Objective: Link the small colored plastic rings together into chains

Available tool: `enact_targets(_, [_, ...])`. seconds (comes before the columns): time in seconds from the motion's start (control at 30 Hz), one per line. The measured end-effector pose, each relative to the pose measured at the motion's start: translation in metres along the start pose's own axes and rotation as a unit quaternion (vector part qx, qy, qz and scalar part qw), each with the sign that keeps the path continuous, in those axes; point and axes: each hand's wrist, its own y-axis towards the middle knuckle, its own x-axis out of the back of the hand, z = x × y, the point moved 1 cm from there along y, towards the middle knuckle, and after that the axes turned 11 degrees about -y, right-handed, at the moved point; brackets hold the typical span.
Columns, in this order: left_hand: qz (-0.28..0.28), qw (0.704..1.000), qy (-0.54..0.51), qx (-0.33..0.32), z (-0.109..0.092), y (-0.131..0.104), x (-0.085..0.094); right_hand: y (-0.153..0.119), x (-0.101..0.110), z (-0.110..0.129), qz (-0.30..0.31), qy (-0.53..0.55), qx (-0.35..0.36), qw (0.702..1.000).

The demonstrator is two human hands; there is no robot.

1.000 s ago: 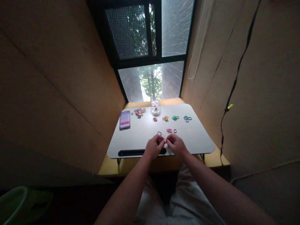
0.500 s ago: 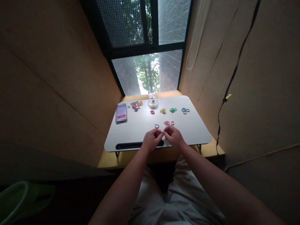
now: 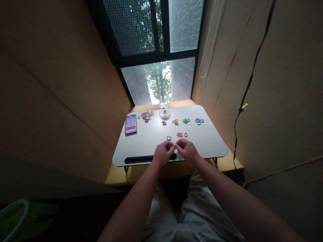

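Note:
My left hand (image 3: 164, 153) and my right hand (image 3: 186, 150) meet at the fingertips over the front of the white lap table (image 3: 212, 144). Between them they pinch a small yellowish hair tie (image 3: 175, 145), mostly hidden by the fingers. Just beyond the hands lie a purple hair tie (image 3: 169, 138), a pink cluster (image 3: 179, 134) and a single pink hair tie (image 3: 186, 134). Farther back, small groups sit in a row: red (image 3: 164, 123), yellow (image 3: 175, 122), green (image 3: 186, 120) and blue (image 3: 199, 121). A mixed pile (image 3: 146, 116) rests at the back left.
A clear jar (image 3: 165, 111) stands at the back edge. On the left lies a flat box or phone-like item (image 3: 131, 124), its face blurred. A black slot strip (image 3: 138, 159) runs along the front edge. Walls flank the table; a dark cord (image 3: 248, 84) hangs at right.
The hands stay together, fingertips still pinching the small hair tie, which shows a little differently between them. The whole view has shifted slightly, with the table lower in the picture.

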Motion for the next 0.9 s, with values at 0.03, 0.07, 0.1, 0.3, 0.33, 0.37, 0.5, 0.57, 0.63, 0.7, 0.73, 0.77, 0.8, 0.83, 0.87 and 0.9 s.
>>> enact_targets(0.03, [-0.002, 1.0, 0.002, 0.001, 0.001, 0.0, 0.0, 0.0, 0.0, 0.0, -0.001, -0.001, 0.0, 1.0])
enact_targets(0.07, [-0.003, 1.0, 0.004, 0.002, 0.001, 0.0, 0.0, 0.0, 0.001, 0.001, 0.0, -0.001, 0.0, 1.0])
enact_targets(0.1, [-0.003, 1.0, 0.003, 0.003, 0.002, 0.0, 0.0, 0.0, 0.001, 0.001, 0.002, 0.001, -0.001, 1.0])
enact_targets(0.3, [0.011, 1.0, -0.014, 0.018, 0.004, 0.002, -0.001, 0.001, 0.004, 0.003, 0.005, 0.004, -0.014, 1.0])
enact_targets(0.33, [0.014, 1.0, -0.018, 0.021, 0.005, 0.002, -0.001, 0.001, 0.004, 0.004, 0.003, 0.009, -0.017, 1.0])
enact_targets(0.37, [0.016, 0.999, -0.023, 0.024, 0.005, 0.003, -0.001, 0.001, 0.004, 0.004, 0.001, 0.017, -0.022, 1.0])
enact_targets(0.5, [0.02, 0.998, -0.056, 0.029, 0.008, 0.005, 0.0, 0.002, 0.005, 0.007, -0.003, 0.05, -0.04, 0.998])
enact_targets(0.57, [0.021, 0.997, -0.071, 0.026, 0.009, 0.006, 0.0, 0.003, 0.006, 0.007, -0.01, 0.06, -0.046, 0.997])
enact_targets(0.63, [0.021, 0.996, -0.085, 0.025, 0.01, 0.006, 0.0, 0.003, 0.005, 0.007, -0.015, 0.071, -0.052, 0.996])
enact_targets(0.7, [0.019, 0.995, -0.098, 0.026, 0.011, 0.005, 0.0, 0.003, 0.005, 0.007, -0.017, 0.075, -0.049, 0.996])
enact_targets(0.73, [0.018, 0.995, -0.099, 0.025, 0.011, 0.004, -0.001, 0.002, 0.004, 0.007, -0.015, 0.069, -0.045, 0.997])
enact_targets(0.77, [0.017, 0.995, -0.095, 0.022, 0.011, 0.004, -0.001, 0.001, 0.004, 0.006, -0.012, 0.059, -0.038, 0.997])
enact_targets(0.8, [0.017, 0.996, -0.085, 0.018, 0.01, 0.003, -0.001, 0.001, 0.004, 0.006, -0.008, 0.047, -0.03, 0.998])
enact_targets(0.83, [0.017, 0.997, -0.073, 0.013, 0.009, 0.002, -0.001, 0.0, 0.003, 0.006, -0.002, 0.035, -0.023, 0.999])
enact_targets(0.87, [0.017, 0.998, -0.06, 0.008, 0.008, 0.001, -0.001, 0.0, 0.003, 0.006, 0.004, 0.027, -0.017, 0.999])
enact_targets(0.9, [0.016, 0.999, -0.05, 0.005, 0.008, 0.0, -0.001, -0.001, 0.003, 0.006, 0.009, 0.023, -0.013, 1.0])
